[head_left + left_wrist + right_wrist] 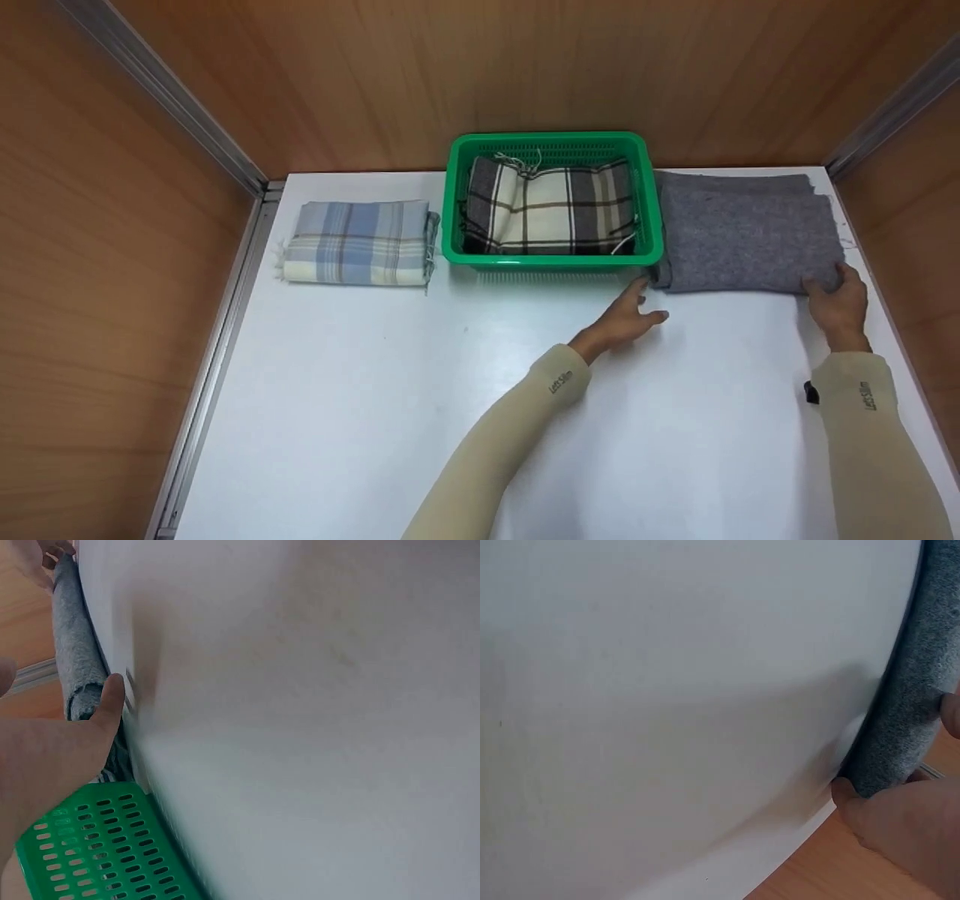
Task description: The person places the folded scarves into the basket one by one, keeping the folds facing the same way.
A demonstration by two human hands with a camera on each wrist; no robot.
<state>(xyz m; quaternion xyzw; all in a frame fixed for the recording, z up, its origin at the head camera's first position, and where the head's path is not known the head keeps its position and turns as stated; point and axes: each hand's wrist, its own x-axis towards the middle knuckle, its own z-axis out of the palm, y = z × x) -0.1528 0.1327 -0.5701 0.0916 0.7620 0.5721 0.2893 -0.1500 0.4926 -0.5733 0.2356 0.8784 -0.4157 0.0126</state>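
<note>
A folded grey scarf with loose threads on its right side lies at the back right of the white table. My right hand holds its front right corner; in the right wrist view, the fingers curl round the thick folded edge of the scarf. My left hand reaches to the scarf's front left corner, beside the green basket, with thumb and fingers spread and nothing in its grasp. From the left wrist, that hand partly covers the scarf's near end.
Inside the basket lies a folded brown, cream and black plaid scarf. Left of the basket is a folded blue and cream plaid scarf with fringes. Wooden panels enclose the table at the back and both sides.
</note>
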